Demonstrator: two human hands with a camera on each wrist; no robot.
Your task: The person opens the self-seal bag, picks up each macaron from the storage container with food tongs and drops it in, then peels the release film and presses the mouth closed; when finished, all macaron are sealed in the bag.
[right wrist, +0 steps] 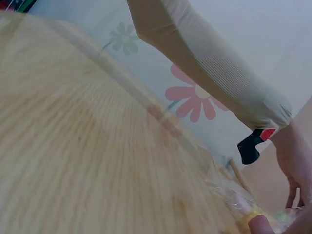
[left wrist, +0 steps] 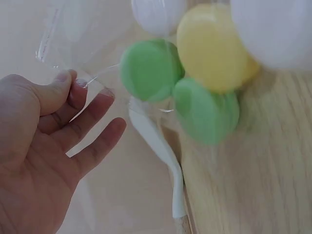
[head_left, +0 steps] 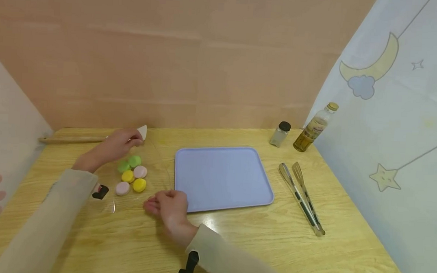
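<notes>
Two green, two yellow and two pale pink macarons (head_left: 140, 172) lie at the left of the table in a clear plastic bag (left wrist: 102, 39). My left hand (head_left: 120, 143) pinches the far edge of the bag between thumb and index finger, its other fingers spread. Green macarons (left wrist: 152, 70) show close beside these fingertips in the left wrist view. My right hand (head_left: 171, 209) pinches the bag's near right edge, beside the tray's near left corner. In the right wrist view only part of the right thumb (right wrist: 261, 225) shows next to the crinkled plastic.
A pale purple tray (head_left: 222, 179) lies mid-table. To its right are metal tongs (head_left: 301, 197), a small black-capped jar (head_left: 279, 134) and an oil bottle (head_left: 314, 128). Behind my left hand lies a white-headed spatula with a wooden handle (head_left: 72, 139). Walls border the table's back and sides.
</notes>
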